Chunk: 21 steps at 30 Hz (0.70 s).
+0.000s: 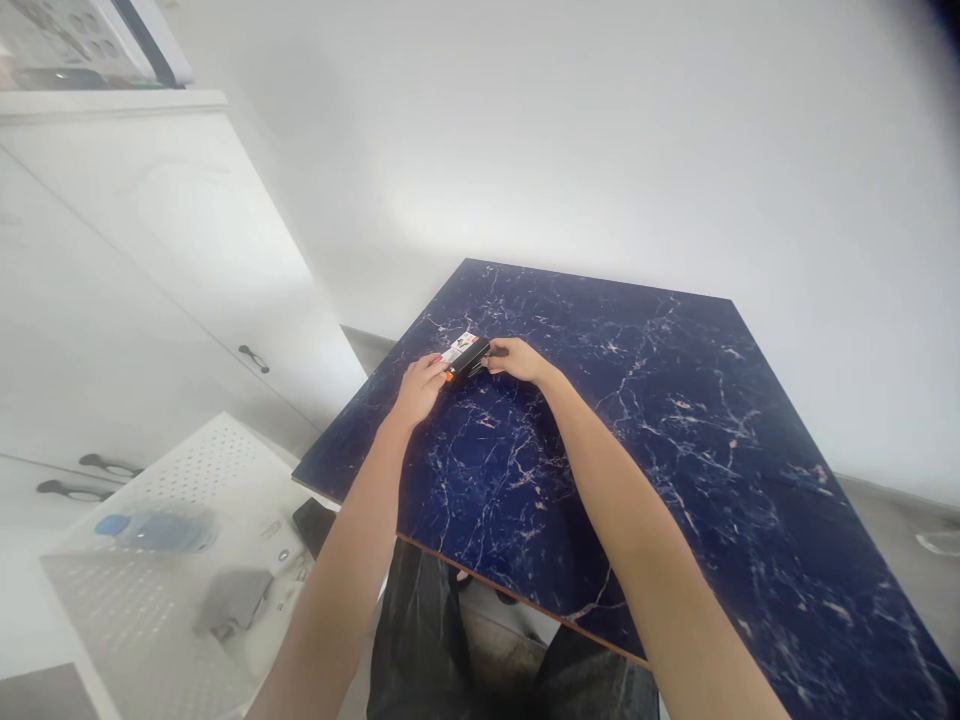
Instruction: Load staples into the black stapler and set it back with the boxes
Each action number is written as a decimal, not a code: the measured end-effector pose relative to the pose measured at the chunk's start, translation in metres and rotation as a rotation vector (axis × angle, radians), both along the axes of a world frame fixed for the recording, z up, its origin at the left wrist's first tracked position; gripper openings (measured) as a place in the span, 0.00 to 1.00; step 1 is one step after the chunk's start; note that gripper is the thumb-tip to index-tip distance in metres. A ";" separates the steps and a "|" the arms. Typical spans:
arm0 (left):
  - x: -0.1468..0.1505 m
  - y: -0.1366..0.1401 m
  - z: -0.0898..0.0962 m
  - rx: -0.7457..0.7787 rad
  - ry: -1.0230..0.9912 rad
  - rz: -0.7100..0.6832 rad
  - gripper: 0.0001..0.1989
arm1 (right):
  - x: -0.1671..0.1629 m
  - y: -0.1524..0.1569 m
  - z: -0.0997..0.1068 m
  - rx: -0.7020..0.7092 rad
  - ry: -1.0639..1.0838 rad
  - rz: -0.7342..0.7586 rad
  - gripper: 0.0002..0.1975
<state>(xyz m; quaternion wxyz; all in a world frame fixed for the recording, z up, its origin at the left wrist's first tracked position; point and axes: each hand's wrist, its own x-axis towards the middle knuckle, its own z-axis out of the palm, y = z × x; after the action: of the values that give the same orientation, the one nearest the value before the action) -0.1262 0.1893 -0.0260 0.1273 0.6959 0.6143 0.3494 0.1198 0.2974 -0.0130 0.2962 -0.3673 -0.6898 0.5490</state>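
Observation:
A small black box (469, 357) with a white printed top and an orange patch is at the far left part of the blue marbled table (645, 430). My left hand (421, 388) is closed on the box's left end, its fingers along the side and top. At the opposite end, my right hand (517, 360) has its fingertips bent and pressed against the box's right edge. Too small to make out is the print on the box. Whether the box rests on the tabletop or is held slightly above it, I cannot tell.
A white wall (600, 150) stands behind the table. To the left are white cabinets (150, 250) with dark handles. A low white perforated stand (217, 450) holds a clear bottle with a blue cap (154, 528) and a grey pouch-like item (236, 598).

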 end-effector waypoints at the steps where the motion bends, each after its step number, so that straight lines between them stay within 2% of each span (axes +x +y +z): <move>1: 0.000 0.000 -0.001 0.004 0.006 0.000 0.19 | 0.003 0.000 0.001 0.001 -0.020 -0.004 0.08; 9: 0.003 -0.001 0.002 0.001 -0.002 0.012 0.19 | 0.017 -0.005 0.004 -0.027 0.018 -0.100 0.10; 11: 0.005 -0.003 0.004 0.015 0.017 0.008 0.18 | 0.019 -0.006 0.006 0.052 -0.061 -0.122 0.10; 16: 0.009 -0.008 0.008 0.129 0.138 -0.006 0.16 | 0.028 -0.013 0.023 0.428 -0.395 -0.056 0.10; 18: 0.011 -0.009 0.009 0.153 0.148 -0.011 0.16 | 0.032 -0.016 0.031 0.479 -0.488 0.020 0.10; 21: 0.012 -0.009 0.010 0.161 0.143 -0.001 0.16 | 0.035 -0.020 0.039 0.460 -0.565 0.096 0.10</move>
<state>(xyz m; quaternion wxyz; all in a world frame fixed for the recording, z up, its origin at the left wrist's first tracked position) -0.1145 0.1799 -0.0155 0.0270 0.7273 0.5916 0.3468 0.1548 0.2771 0.0262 0.1429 -0.3955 -0.8663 0.2697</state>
